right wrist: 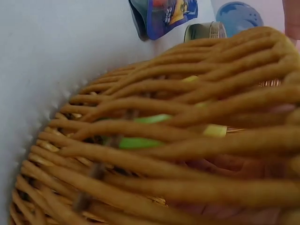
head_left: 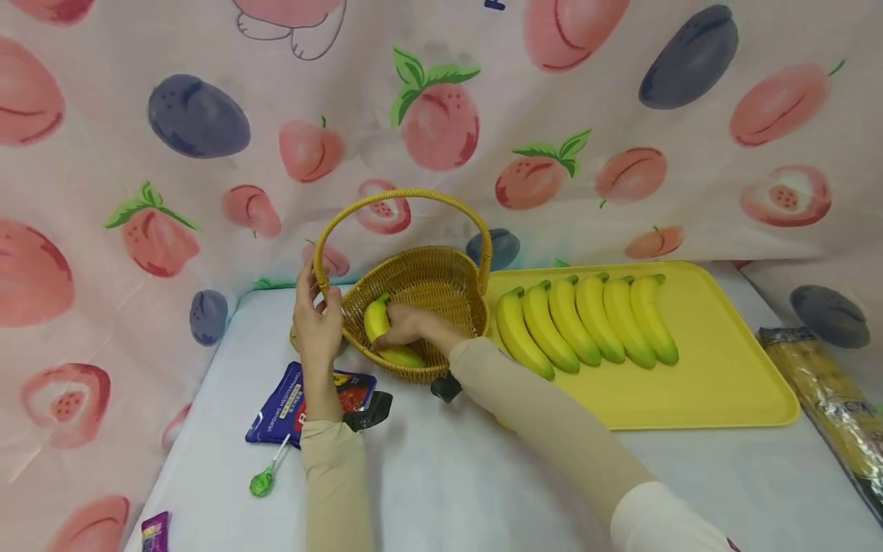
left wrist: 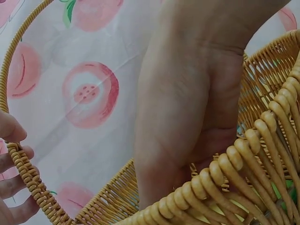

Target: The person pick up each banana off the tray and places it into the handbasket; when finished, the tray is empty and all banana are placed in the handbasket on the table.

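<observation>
A wicker basket (head_left: 441,268) with a tall arched handle (head_left: 400,194) stands at the back of the table. My left hand (head_left: 319,322) holds the handle's left foot, thumb on one side and fingers on the other, as the left wrist view also shows. Inside the basket, my right hand (head_left: 407,323) grips a yellow banana (head_left: 375,318), its fingers across the fruit's middle. The green stem points up and a yellow end shows below the fingers. Through the weave in the right wrist view appear bits of green (right wrist: 140,142) and yellow.
Right of the basket, a yellow tray (head_left: 717,360) bears a row of several bananas (head_left: 586,322). By my left forearm lie a blue pouch (head_left: 279,410) and a green lollipop (head_left: 262,481). A clear-wrapped pack (head_left: 828,399) lies far right, a purple packet (head_left: 155,531) front left.
</observation>
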Action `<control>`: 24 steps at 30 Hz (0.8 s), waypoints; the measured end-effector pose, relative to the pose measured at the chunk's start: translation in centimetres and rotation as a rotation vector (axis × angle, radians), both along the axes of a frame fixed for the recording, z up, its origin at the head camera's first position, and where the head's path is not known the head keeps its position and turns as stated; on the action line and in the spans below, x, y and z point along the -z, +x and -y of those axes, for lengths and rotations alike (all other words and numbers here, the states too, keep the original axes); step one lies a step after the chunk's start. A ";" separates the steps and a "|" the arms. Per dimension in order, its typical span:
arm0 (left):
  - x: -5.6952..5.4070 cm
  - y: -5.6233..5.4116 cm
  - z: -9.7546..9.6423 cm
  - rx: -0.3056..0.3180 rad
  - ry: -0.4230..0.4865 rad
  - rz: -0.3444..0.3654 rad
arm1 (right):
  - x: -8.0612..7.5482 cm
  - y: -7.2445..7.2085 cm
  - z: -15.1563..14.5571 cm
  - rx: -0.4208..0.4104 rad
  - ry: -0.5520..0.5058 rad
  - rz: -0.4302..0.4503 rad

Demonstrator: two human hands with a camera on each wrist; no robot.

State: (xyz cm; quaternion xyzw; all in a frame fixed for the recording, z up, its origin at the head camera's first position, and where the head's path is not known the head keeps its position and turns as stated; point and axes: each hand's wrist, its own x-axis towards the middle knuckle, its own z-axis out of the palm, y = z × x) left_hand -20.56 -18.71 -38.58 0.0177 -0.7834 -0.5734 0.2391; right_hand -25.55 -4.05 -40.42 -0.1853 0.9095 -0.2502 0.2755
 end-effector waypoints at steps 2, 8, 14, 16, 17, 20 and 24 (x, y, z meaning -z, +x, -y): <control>0.0 0.0 0.0 -0.009 -0.018 0.003 | 0.0 -0.1 0.0 -0.010 -0.001 0.001; -0.1 0.2 0.0 -0.032 -0.073 0.044 | -0.1 0.2 -0.8 -0.015 -0.013 -0.048; 0.0 0.1 -0.1 -0.033 -0.069 0.042 | 0.0 0.7 -3.2 0.042 -0.111 -0.085; -0.1 0.1 -0.1 -0.036 -0.079 0.038 | -0.2 1.0 -4.3 0.042 -0.166 -0.112; -0.1 0.1 -0.1 -0.036 -0.081 0.037 | -0.3 1.2 -4.8 0.039 -0.193 -0.130; -0.1 0.0 -0.1 -0.036 -0.085 0.036 | -0.8 1.9 -6.5 0.041 -0.258 -0.183; 0.0 0.1 -0.2 -0.040 -0.084 0.040 | -1.0 3.1 -8.7 0.082 -0.312 -0.247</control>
